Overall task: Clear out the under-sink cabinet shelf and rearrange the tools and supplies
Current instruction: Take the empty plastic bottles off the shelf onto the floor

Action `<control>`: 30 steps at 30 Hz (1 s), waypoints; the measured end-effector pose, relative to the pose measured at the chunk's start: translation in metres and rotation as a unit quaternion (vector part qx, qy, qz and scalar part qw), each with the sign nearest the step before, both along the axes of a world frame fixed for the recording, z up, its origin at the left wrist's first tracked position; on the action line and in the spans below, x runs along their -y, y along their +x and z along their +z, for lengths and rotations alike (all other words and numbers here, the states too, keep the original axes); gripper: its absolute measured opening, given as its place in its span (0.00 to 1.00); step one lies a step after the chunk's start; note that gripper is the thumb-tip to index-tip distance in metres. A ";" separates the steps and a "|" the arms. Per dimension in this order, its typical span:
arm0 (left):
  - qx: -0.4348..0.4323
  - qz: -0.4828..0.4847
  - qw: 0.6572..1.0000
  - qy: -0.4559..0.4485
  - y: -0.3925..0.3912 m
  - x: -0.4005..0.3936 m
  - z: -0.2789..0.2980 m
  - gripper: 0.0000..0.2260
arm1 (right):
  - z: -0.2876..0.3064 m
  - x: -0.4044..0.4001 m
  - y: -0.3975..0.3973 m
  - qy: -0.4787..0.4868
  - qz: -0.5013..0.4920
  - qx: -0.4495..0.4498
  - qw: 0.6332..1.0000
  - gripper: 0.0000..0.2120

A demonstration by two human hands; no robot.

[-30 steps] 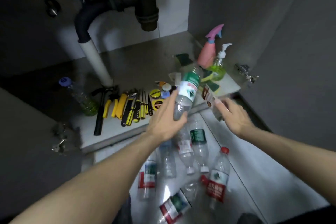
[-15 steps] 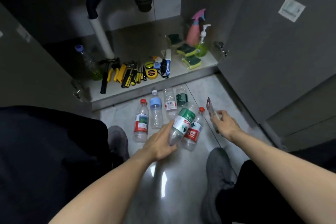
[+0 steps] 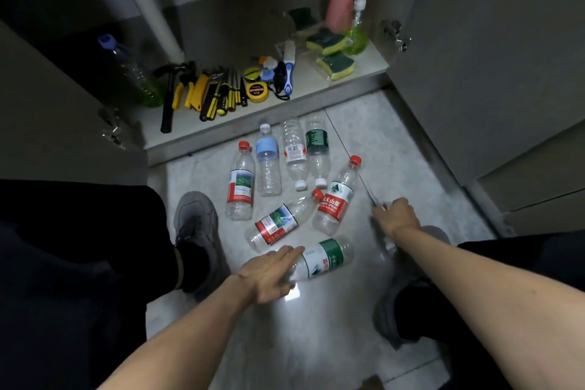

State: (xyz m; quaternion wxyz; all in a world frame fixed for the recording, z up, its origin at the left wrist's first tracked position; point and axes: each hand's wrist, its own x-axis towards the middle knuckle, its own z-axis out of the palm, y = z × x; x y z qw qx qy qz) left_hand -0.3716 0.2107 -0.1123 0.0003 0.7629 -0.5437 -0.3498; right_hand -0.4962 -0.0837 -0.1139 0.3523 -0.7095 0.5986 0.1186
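1. Since half a second ago the green-label bottle (image 3: 321,260) went from tilted up in the left hand (image 3: 269,274) to lying flat on the floor (image 3: 316,326), near the other bottles.
2. Left grip: fingers loosely round its left end, thumb hidden, so can't tell if it's really clamped.
3. Right hand (image 3: 395,215) pinches a thin card (image 3: 372,196).
4. Bottle looks empty, so I'd guess light, crushy, and rolls easily. Grab it mid-label.

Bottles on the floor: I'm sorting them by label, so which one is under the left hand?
The green-and-white-labelled bottle, lying nearest the person, touched by the left hand; the rest lie farther off, untouched.
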 end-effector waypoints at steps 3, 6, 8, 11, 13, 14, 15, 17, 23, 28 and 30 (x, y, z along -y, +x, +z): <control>-0.011 0.032 0.999 -0.013 -0.002 0.003 -0.003 0.33 | -0.003 -0.004 0.005 -0.030 0.015 0.011 0.999 0.34; 0.002 0.050 0.999 -0.013 -0.006 0.008 -0.006 0.33 | -0.005 -0.008 0.009 0.000 0.048 0.015 0.999 0.40; 0.028 0.044 0.999 -0.015 -0.007 0.011 -0.007 0.34 | -0.006 -0.009 0.009 0.012 0.070 0.013 0.997 0.38; 0.036 0.046 0.998 -0.027 -0.006 0.016 -0.002 0.31 | -0.004 -0.010 0.009 0.004 0.106 0.005 0.994 0.31; 0.029 0.055 0.997 -0.042 -0.002 0.019 0.005 0.26 | -0.001 -0.011 0.012 -0.007 0.126 0.017 0.992 0.22; 0.027 0.062 0.997 -0.046 0.001 0.020 0.009 0.23 | 0.002 -0.012 0.015 -0.007 0.134 0.028 0.991 0.18; 0.027 0.073 0.996 -0.045 0.005 0.021 0.014 0.21 | 0.004 -0.012 0.018 -0.005 0.140 0.039 0.989 0.15; 0.031 0.104 0.993 -0.035 0.015 0.024 0.024 0.19 | 0.009 -0.015 0.029 -0.008 0.155 0.059 0.986 0.13; 0.047 0.268 0.960 -0.063 0.089 0.035 0.073 0.14 | 0.039 -0.027 0.093 0.005 0.194 0.144 0.970 0.11; 0.078 0.408 0.904 -0.099 0.168 0.039 0.108 0.15 | 0.082 -0.043 0.166 -0.012 0.258 0.205 0.944 0.15; 0.075 0.458 0.878 -0.115 0.199 0.038 0.116 0.16 | 0.098 -0.048 0.194 -0.012 0.284 0.217 0.934 0.15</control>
